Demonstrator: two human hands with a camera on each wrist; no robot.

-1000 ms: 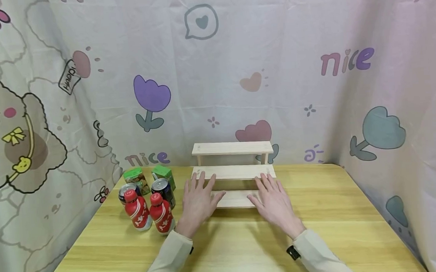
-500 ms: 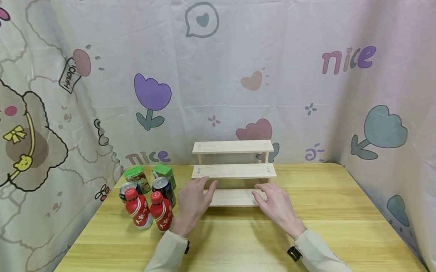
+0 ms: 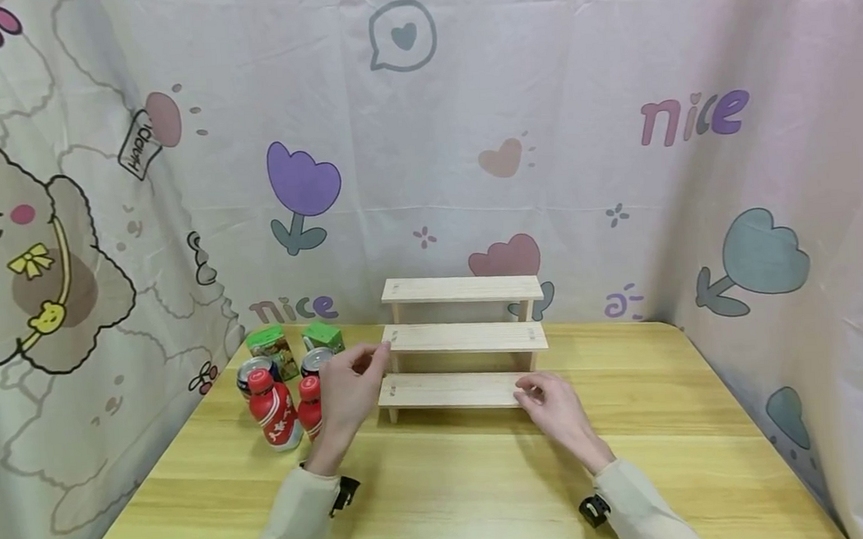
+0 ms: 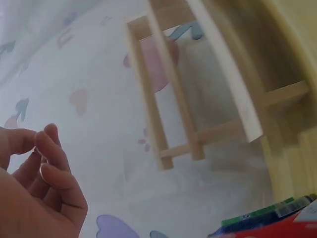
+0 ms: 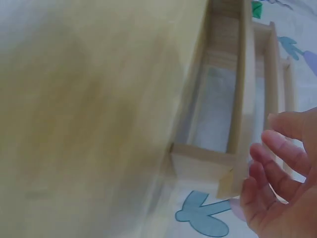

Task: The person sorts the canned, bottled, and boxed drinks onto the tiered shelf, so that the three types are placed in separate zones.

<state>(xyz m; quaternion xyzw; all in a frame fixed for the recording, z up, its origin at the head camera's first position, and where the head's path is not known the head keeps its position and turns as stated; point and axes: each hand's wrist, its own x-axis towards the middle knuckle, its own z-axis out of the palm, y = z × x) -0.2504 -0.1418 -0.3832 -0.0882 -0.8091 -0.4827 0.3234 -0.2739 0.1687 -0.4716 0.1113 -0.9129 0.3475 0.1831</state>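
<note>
A three-tier wooden stepped shelf [image 3: 454,390] stands on the table near the back curtain, its boards bare. My left hand [image 3: 348,394] hovers by the shelf's left side with fingers loosely curled around nothing; in the left wrist view the hand [image 4: 47,188] is apart from the shelf [image 4: 225,64]. Beside the right end of the lowest board is my right hand [image 3: 559,410], fingers bent and holding nothing. In the right wrist view its fingertips [image 5: 255,153] come close to the board, but I cannot tell whether they touch. The left hand partly hides a red bottle [image 3: 310,405] and a can [image 3: 315,359].
On the table's left side a second red bottle [image 3: 274,411] stands before another can [image 3: 257,371]. Behind them are two green-topped cartons, one brown-sided [image 3: 277,353] and one greener [image 3: 323,336]. A printed curtain [image 3: 423,138] surrounds the wooden table [image 3: 475,489].
Both hands have come off the shelf boards, where they lay flat, and their fingers have bent. The left hand moved left, toward the bottles; the right drew slightly back and right.
</note>
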